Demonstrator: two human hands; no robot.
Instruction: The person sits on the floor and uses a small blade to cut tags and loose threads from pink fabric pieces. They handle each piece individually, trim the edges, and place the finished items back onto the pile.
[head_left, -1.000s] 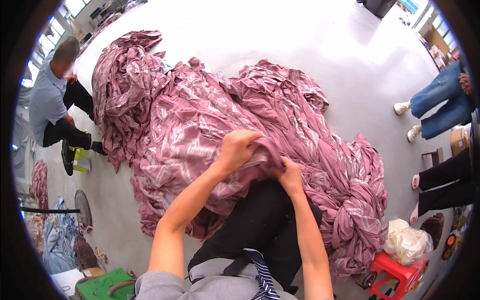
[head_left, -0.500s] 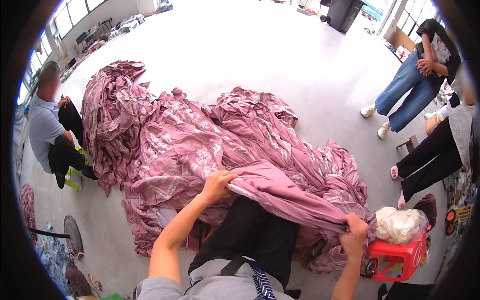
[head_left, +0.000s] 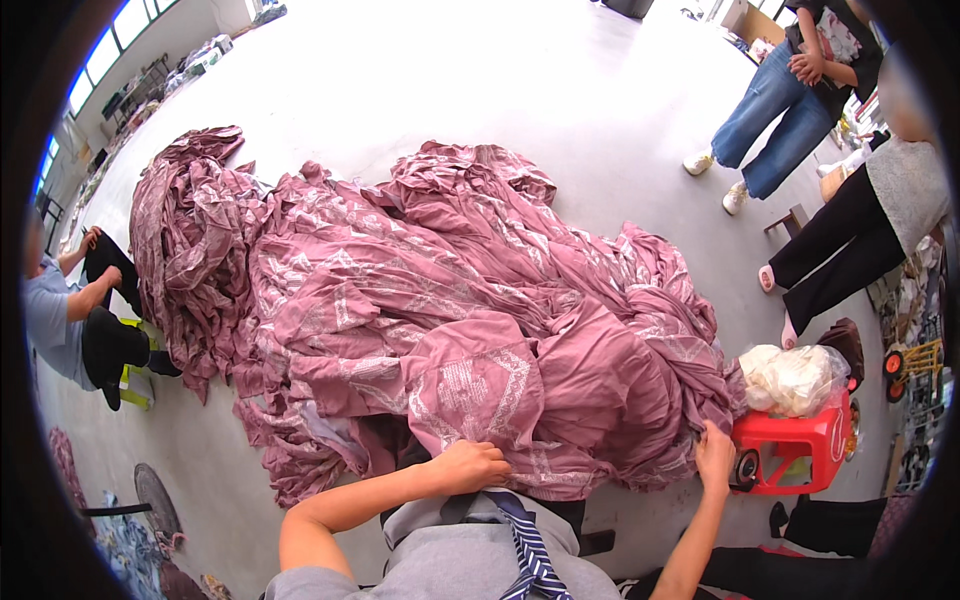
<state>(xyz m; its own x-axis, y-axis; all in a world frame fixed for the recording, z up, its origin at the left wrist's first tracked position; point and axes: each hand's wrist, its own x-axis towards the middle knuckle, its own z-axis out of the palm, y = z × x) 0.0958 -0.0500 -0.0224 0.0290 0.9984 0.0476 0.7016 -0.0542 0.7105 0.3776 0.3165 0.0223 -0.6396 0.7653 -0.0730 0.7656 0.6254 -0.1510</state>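
A large heap of dusty-pink fabric [head_left: 340, 270] with white printed patterns lies in folds on the floor before me. Its near edge is drawn up close to my body. My left hand [head_left: 470, 467] is closed on that edge, just below a panel with a pale patterned border. Farther right, my right hand [head_left: 715, 455] pinches the fabric beside a red plastic stool. Between my hands the cloth hangs in loose, rounded folds and covers my lap.
The red stool [head_left: 790, 440] carries a clear bag of white material [head_left: 790, 378]. Two people stand at the right, one in blue jeans [head_left: 775, 120], the other in black trousers [head_left: 840, 230]. At the left a crouching person [head_left: 70, 310] holds dark cloth. A round fan [head_left: 157, 497] stands lower left.
Both hands have come nearer my body, drawing the fabric edge over my lap. The taut strip between them now lies looser and spread out. The person at left has raised the dark cloth.
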